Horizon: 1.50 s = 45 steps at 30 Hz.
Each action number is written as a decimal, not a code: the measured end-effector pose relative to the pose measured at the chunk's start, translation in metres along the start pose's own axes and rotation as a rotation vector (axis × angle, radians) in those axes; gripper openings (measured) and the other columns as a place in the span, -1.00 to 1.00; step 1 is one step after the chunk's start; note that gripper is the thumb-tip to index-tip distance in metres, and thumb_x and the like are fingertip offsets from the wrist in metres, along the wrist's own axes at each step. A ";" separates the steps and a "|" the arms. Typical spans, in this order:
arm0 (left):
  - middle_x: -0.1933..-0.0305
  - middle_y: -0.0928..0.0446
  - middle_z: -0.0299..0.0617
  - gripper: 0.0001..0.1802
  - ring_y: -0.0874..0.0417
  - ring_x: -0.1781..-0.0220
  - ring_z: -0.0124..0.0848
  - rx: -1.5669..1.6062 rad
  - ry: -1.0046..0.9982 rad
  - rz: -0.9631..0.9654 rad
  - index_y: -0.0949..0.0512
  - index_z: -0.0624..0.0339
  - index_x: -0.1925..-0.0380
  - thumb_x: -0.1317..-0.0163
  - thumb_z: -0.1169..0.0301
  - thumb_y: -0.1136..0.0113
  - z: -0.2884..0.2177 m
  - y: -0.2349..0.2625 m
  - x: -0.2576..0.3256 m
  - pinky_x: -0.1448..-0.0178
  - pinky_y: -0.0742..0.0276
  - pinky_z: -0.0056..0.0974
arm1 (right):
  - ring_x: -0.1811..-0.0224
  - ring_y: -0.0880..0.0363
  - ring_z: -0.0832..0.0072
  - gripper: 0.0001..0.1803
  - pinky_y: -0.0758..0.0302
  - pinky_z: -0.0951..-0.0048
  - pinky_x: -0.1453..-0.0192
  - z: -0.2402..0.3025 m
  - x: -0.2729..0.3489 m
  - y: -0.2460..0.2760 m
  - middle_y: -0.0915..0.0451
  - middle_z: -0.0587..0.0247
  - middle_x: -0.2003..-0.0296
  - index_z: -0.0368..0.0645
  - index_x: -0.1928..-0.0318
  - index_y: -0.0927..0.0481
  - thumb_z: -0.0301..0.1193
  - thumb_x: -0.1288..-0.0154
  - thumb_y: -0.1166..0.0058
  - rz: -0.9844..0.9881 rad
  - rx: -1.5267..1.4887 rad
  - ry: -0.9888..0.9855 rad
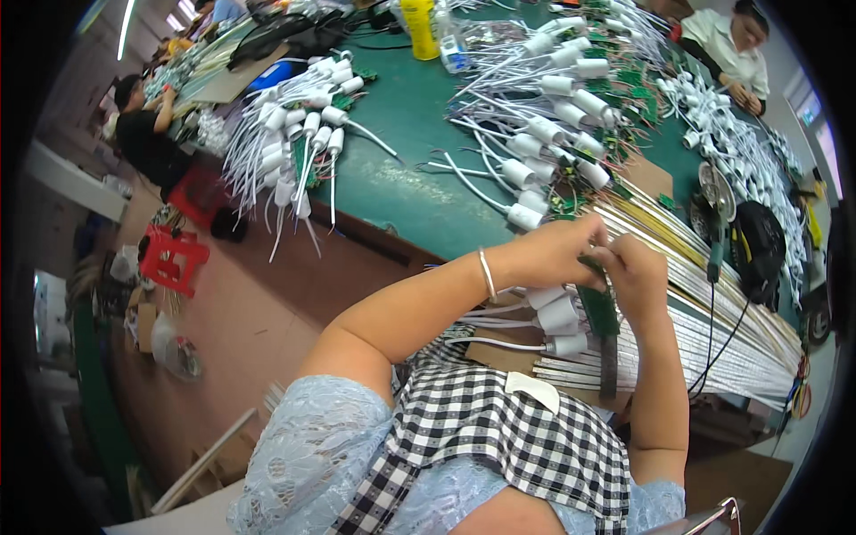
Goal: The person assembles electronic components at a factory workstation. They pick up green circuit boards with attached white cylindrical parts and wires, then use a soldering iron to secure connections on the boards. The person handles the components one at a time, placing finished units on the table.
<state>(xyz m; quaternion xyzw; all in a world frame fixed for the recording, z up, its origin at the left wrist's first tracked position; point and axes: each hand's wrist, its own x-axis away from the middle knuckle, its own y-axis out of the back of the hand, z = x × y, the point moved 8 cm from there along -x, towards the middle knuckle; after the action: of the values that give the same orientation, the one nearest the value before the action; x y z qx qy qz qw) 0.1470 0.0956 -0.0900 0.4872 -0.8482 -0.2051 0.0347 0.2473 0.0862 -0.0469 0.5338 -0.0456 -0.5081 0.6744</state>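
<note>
My left hand [555, 253], with a bangle at the wrist, and my right hand [644, 278] meet over the bench's near edge. The fingers of both are closed in a pinch, fingertips close together. What they hold is too small and too covered to make out. Just below the fingers hangs a dark green strip [599, 312], and I cannot tell whether either hand grips it. Beside it, under my left wrist, lie several white cylindrical caps [558, 316] with white cables. Long thin pale strips [660, 357] run beneath my right forearm.
Piles of white cabled caps [299, 134] and green circuit boards [635, 78] cover parts of the green bench [401, 192]. To the right are a green-handled corded tool [716, 259] and a black bag [758, 250]. Red stools [176, 259] stand left; co-workers [727, 45] sit around.
</note>
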 end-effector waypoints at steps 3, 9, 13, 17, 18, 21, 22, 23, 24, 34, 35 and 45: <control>0.39 -0.58 -0.06 -0.60 -0.59 0.40 -0.21 -0.245 -0.110 0.057 -0.49 0.23 0.20 -0.03 0.25 -0.36 -0.015 0.002 0.004 0.27 -0.46 -0.19 | 0.62 -0.40 0.50 -0.82 -0.35 0.46 0.50 -0.010 -0.005 0.006 -0.50 0.22 0.61 -0.22 0.49 -0.50 -0.47 -0.10 -0.26 0.018 -0.253 -0.147; 0.40 -0.56 -0.19 -0.75 -0.55 0.46 -0.39 -0.022 0.114 -0.022 -0.55 0.16 0.30 -0.08 0.28 -0.32 -0.002 0.037 0.023 0.32 -0.46 -0.28 | 0.73 -0.05 0.78 -0.71 0.01 0.65 0.66 -0.092 0.019 0.102 -0.17 0.51 0.71 -0.10 0.46 -0.34 -0.32 -0.45 0.11 -0.524 -1.021 -0.238; 0.32 -0.52 -0.36 -0.83 -0.47 0.39 -0.66 0.676 0.108 -0.274 -0.52 0.17 0.28 -0.15 0.43 -0.29 0.017 0.068 0.031 0.33 -0.40 -0.51 | 0.35 -0.47 0.55 -0.59 -0.41 0.55 0.24 -0.045 0.043 0.018 -0.50 0.28 0.29 -0.23 0.06 -0.42 -0.12 -0.36 0.00 -0.019 -1.240 -0.428; 0.29 -0.51 -0.34 -0.80 -0.46 0.31 -0.64 0.727 0.116 -0.266 -0.48 0.18 0.25 -0.18 0.42 -0.27 0.005 0.062 0.032 0.20 -0.40 -0.50 | 0.00 -0.48 0.45 -0.44 -0.39 0.43 -0.08 -0.013 0.046 -0.028 -0.49 0.15 0.00 -0.32 -0.14 -0.34 -0.20 -0.28 -0.09 0.126 -1.161 -0.500; 0.28 -0.51 -0.34 -0.80 -0.47 0.28 -0.62 0.729 0.142 -0.254 -0.47 0.18 0.24 -0.18 0.42 -0.26 0.009 0.058 0.033 0.15 -0.41 -0.49 | 0.04 -0.49 0.48 -0.47 -0.37 0.42 -0.11 -0.025 0.049 -0.035 -0.53 0.18 0.07 -0.32 -0.12 -0.36 -0.23 -0.27 -0.11 0.141 -1.096 -0.653; 0.19 -0.52 -0.31 -0.71 -0.49 0.10 -0.53 0.797 0.101 -0.178 -0.42 0.21 0.09 -0.22 0.42 -0.22 0.010 0.049 0.032 -0.08 -0.40 -0.39 | 0.13 -0.50 0.57 -0.50 -0.40 0.52 0.02 -0.023 0.043 -0.038 -0.56 0.23 0.14 -0.31 -0.09 -0.39 -0.24 -0.27 -0.11 0.176 -1.185 -0.664; 0.16 -0.52 -0.29 -0.69 -0.49 0.06 -0.51 0.787 0.097 -0.156 -0.41 0.23 0.06 -0.22 0.42 -0.21 0.006 0.047 0.034 -0.12 -0.39 -0.37 | 0.22 -0.48 0.65 -0.53 -0.36 0.63 0.19 -0.024 0.044 -0.034 -0.57 0.28 0.19 -0.31 -0.06 -0.42 -0.24 -0.27 -0.12 0.217 -1.140 -0.687; 0.13 -0.53 -0.28 -0.66 -0.49 0.02 -0.49 0.777 0.093 -0.135 -0.40 0.25 0.03 -0.23 0.43 -0.20 0.002 0.044 0.037 -0.15 -0.38 -0.35 | 0.24 -0.46 0.68 -0.53 -0.34 0.66 0.23 -0.020 0.042 -0.033 -0.58 0.29 0.21 -0.31 -0.05 -0.42 -0.24 -0.27 -0.12 0.238 -1.126 -0.684; 0.08 -0.55 -0.23 -0.66 -0.51 -0.02 -0.48 0.885 0.144 -0.108 -0.43 0.31 0.00 -0.23 0.47 -0.17 -0.002 0.036 0.039 -0.17 -0.40 -0.33 | 0.27 -0.45 0.70 -0.53 -0.31 0.68 0.27 -0.016 0.040 -0.032 -0.58 0.30 0.24 -0.31 -0.04 -0.43 -0.23 -0.27 -0.12 0.261 -1.112 -0.681; 0.12 -0.59 -0.25 -0.69 -0.54 0.12 -0.55 0.674 0.179 -0.153 -0.54 0.31 0.05 -0.19 0.50 -0.19 0.015 0.037 0.038 -0.04 -0.46 -0.38 | 0.31 -0.52 0.57 -0.71 -0.47 0.52 0.17 -0.027 0.031 -0.053 -0.57 0.28 0.30 -0.30 0.05 -0.46 -0.43 -0.27 -0.10 0.035 -1.199 -0.766; 0.12 -0.60 -0.26 -0.69 -0.54 0.13 -0.55 0.688 0.192 -0.110 -0.54 0.31 0.05 -0.19 0.48 -0.20 0.009 0.038 0.040 -0.03 -0.46 -0.39 | 0.32 -0.53 0.57 -0.70 -0.47 0.53 0.18 -0.026 0.029 -0.053 -0.57 0.27 0.30 -0.31 0.05 -0.46 -0.43 -0.25 -0.12 0.048 -1.149 -0.762; 0.10 -0.59 -0.22 -0.69 -0.56 0.14 -0.53 0.662 0.227 -0.205 -0.54 0.33 0.03 -0.21 0.52 -0.14 0.038 0.031 0.031 -0.01 -0.48 -0.39 | 0.29 -0.55 0.56 -0.72 -0.49 0.53 0.18 -0.027 0.016 -0.068 -0.60 0.22 0.27 -0.27 0.08 -0.48 -0.49 -0.19 -0.15 0.059 -1.066 -0.800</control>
<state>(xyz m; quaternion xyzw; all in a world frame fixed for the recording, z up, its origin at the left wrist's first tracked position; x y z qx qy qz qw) 0.0952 0.0950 -0.1176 0.5741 -0.8061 0.1335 -0.0519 0.2286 0.0988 -0.1181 -0.1038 -0.0494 -0.6013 0.7907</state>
